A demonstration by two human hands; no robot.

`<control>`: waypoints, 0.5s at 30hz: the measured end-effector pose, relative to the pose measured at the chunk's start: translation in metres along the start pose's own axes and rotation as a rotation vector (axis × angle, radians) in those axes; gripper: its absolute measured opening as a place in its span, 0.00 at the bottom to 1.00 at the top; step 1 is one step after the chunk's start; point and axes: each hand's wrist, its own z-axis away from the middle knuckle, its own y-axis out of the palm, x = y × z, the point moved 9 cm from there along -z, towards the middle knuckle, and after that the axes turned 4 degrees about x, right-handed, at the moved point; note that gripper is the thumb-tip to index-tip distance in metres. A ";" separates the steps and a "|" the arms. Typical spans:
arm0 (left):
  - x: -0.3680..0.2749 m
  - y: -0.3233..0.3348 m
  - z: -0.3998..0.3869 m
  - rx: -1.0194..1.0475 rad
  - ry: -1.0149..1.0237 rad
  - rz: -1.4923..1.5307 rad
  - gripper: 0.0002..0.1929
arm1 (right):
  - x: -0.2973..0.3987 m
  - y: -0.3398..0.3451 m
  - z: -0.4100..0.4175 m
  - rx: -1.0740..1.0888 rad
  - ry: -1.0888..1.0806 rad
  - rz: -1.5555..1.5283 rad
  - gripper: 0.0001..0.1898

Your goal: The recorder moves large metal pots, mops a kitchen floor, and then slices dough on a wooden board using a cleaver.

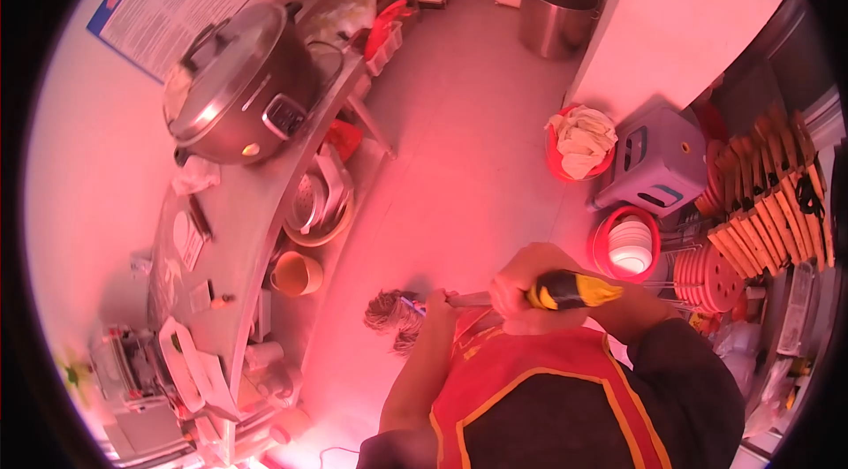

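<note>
A mop handle runs across the front of my red apron (523, 363). My right hand (540, 290) is closed around its upper part, where black and yellow wrapping (576, 290) sticks out past the fingers. Lower on the handle (472, 299), my left hand (440, 307) grips it near my body. The mop's stringy head (394, 316) shows beyond my left forearm, low over or on the floor; whether it touches cannot be told. Part of the mop head is hidden behind that forearm.
A metal table (245, 210) along the left bears a large rice cooker (232, 85); bowls (308, 204) lie on its lower shelf. At right stand a red basin with cloth (580, 141), a plastic stool (656, 157) and a red basin of white bowls (629, 247). Farther ahead is a steel pot (556, 18).
</note>
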 end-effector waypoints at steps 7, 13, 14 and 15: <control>0.027 0.262 0.102 0.060 0.031 -0.016 0.07 | 0.031 -0.111 0.018 -0.048 -0.003 0.216 0.11; 0.013 0.431 0.027 0.172 -0.052 0.016 0.06 | 0.040 -0.220 -0.023 -0.038 0.065 0.314 0.09; 0.015 0.468 0.011 0.211 -0.083 0.038 0.06 | 0.035 -0.244 -0.030 -0.042 0.037 0.347 0.09; 0.023 0.505 -0.004 0.248 -0.126 0.054 0.06 | 0.034 -0.268 -0.037 -0.057 0.055 0.354 0.09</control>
